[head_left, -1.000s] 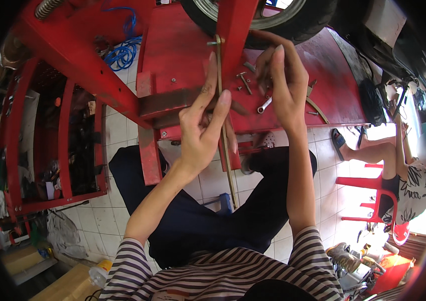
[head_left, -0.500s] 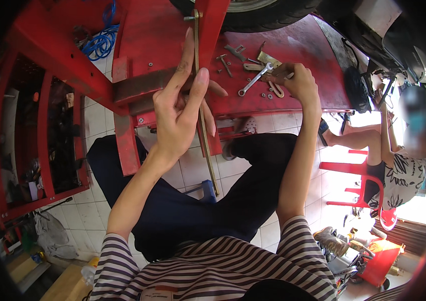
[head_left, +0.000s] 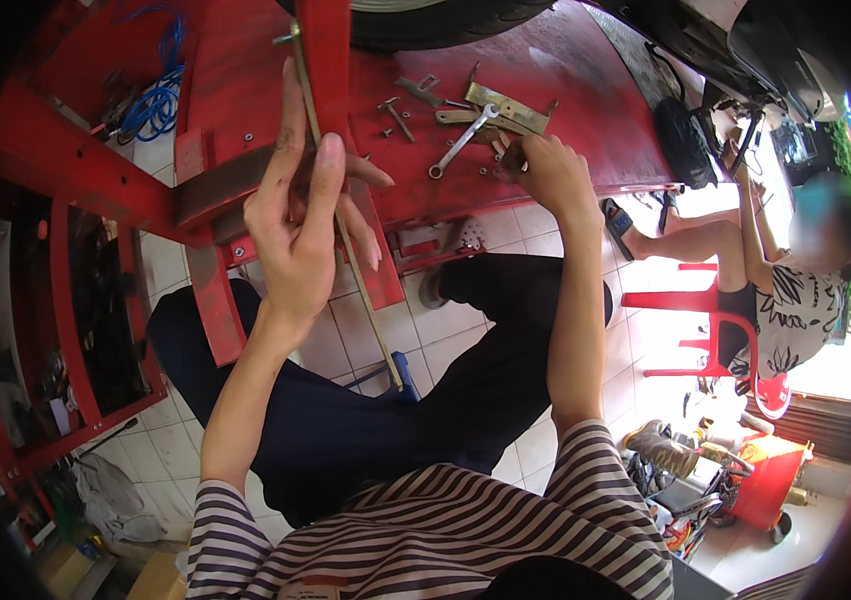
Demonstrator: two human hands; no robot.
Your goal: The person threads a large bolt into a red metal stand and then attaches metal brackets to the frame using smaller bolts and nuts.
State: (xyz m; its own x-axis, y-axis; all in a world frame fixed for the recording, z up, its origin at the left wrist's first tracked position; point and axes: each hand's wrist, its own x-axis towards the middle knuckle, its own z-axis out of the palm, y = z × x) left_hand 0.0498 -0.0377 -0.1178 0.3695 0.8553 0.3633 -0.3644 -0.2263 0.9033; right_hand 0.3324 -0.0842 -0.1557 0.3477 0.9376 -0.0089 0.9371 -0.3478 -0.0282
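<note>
My left hand (head_left: 295, 235) has a long thin metal rod (head_left: 357, 265) between its thumb and fingers, with the index finger stretched along it. The rod slants from a bolt (head_left: 286, 38) by a red upright post (head_left: 322, 70) down toward my knees. Over the red platform (head_left: 565, 80), my right hand (head_left: 552, 178) has its fingers curled together; what they pinch, if anything, is hidden. Next to them lie a combination wrench (head_left: 463, 143), a brass-coloured bracket (head_left: 507, 108) and several small nuts (head_left: 482, 170).
A T-shaped metal piece (head_left: 398, 118) lies farther left on the platform. A tyre (head_left: 445, 30) stands at the far edge. Blue hose (head_left: 153, 112) coils at left. To the right, a person sits on a red plastic chair (head_left: 730, 320). A red frame (head_left: 55, 300) stands left.
The whole view has shifted, so things appear farther left. My right hand has drawn slightly back from the bracket, uncovering more of it. My left hand keeps its place on the rod.
</note>
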